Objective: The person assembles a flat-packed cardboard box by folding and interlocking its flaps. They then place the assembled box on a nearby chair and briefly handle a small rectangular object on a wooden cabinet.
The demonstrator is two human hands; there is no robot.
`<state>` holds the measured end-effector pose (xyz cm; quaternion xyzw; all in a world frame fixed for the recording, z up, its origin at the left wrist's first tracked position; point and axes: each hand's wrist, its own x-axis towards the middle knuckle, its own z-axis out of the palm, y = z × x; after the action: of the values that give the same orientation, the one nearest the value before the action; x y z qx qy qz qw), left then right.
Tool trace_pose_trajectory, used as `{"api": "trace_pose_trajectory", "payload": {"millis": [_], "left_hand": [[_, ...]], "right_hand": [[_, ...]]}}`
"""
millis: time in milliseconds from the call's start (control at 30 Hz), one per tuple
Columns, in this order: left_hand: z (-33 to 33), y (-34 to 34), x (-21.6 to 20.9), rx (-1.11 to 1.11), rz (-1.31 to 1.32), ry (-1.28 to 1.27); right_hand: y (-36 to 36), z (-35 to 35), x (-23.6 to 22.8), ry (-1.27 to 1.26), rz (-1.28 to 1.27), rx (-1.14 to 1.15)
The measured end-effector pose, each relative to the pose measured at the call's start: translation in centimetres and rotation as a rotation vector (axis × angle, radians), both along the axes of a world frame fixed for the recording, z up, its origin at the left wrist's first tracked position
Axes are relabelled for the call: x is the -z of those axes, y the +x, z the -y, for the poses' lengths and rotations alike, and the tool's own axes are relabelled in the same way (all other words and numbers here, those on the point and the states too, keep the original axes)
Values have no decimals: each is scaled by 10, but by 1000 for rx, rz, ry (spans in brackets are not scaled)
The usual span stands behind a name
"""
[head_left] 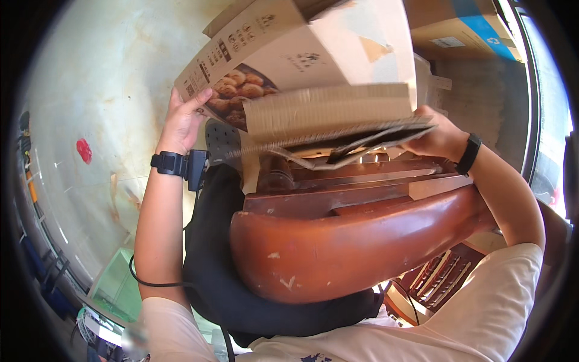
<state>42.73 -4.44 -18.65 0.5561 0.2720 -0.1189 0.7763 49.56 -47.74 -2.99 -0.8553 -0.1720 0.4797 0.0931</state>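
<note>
A tan cardboard box, printed with a picture of round brown food, is held out ahead of me. Its panels look partly folded. My left hand is closed on the printed panel's left corner, thumb on top. At the other side, my right hand grips the right end of the folded edges; its fingers are mostly hidden behind the cardboard. A corrugated flap faces me between the hands, with a dark gap beneath it. Below the box lies the glossy reddish-brown wooden arm of a piece of furniture.
Another cardboard box with a blue stripe stands at the far right. A grey clog shows under the box, near my left hand. On the pale floor is a red spot. A greenish glassy panel lies lower left.
</note>
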Motion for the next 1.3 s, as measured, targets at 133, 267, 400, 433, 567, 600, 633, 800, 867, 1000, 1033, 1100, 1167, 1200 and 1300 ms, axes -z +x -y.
{"api": "trace_pose_trajectory", "payload": {"millis": [133,267,400,433,567,600,633,800,867,1000,1033,1100,1167,1200,1300], "left_hand": [[0,-3,7,50,247,-119],[36,10,-81,215,522,112],[65,11,-147,386,703,443],[64,9,-146,429,793,470],[54,-3,-158,591,927,443],[55,-7,-158,595,906,416],[55,-9,-157,605,902,373],[58,-22,-160,626,932,297],[53,-29,-164,618,928,375],[48,-34,-177,700,1001,394],[50,-35,-180,703,1018,374],[55,-37,-195,719,992,412],[62,-37,-215,734,1023,457],[65,-39,-216,728,1072,475],[67,-37,-224,813,1114,501]], "right_hand": [[-2,32,37,246,73,-283],[-16,87,93,288,280,-683],[-17,142,114,238,397,-1168],[-18,147,117,224,390,-1207],[-16,151,112,161,316,-1238],[-13,155,106,129,290,-1221],[-12,160,99,94,256,-1192],[1,201,50,-250,51,-929],[23,213,32,-394,18,-784],[41,221,-7,-622,78,-341],[45,219,-18,-589,131,-203],[56,154,-72,-201,180,400],[37,103,-133,122,81,796],[28,93,-151,212,-12,772],[-10,94,-169,404,-200,465]]}}
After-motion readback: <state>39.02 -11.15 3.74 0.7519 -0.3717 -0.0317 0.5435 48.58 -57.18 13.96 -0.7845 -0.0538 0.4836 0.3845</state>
